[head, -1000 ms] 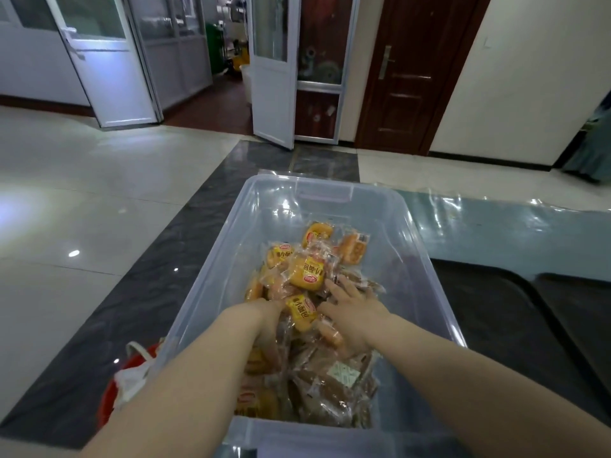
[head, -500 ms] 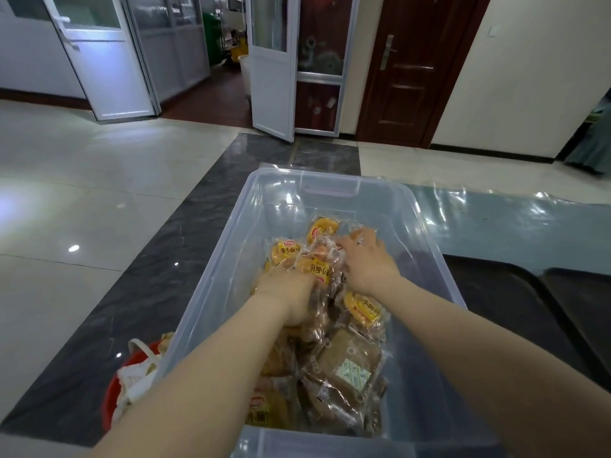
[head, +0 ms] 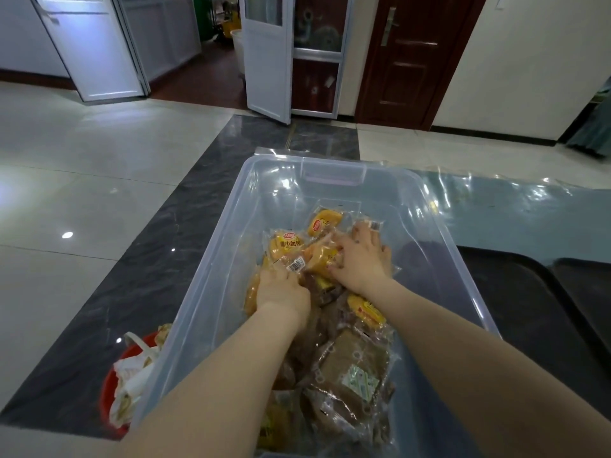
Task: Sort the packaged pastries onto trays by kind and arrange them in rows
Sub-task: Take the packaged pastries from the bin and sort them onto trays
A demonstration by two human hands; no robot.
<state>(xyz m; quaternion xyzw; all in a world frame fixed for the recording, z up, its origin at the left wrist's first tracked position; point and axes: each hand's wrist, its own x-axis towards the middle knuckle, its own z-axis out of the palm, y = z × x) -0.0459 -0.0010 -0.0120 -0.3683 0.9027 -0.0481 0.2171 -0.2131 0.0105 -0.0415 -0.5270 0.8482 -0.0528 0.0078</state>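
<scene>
Inside the clear bin (head: 231, 259), the left hand (head: 281, 292) and the right hand (head: 358, 259) each grasp yellow packaged pastries (head: 317, 256) at the heap's twelve-o'clock end.

Chinese characters "小面包" on a yellow pastry packet (head: 287, 246); other labels illegible.

Far end of clear bin (head: 334, 175) bare, room to reach; pastry packs (head: 347, 368) crowd near half w/ both hands

Dim indoor light, glare spots on glossy floor (head: 67, 235); edges bowed, slightly soft
</scene>
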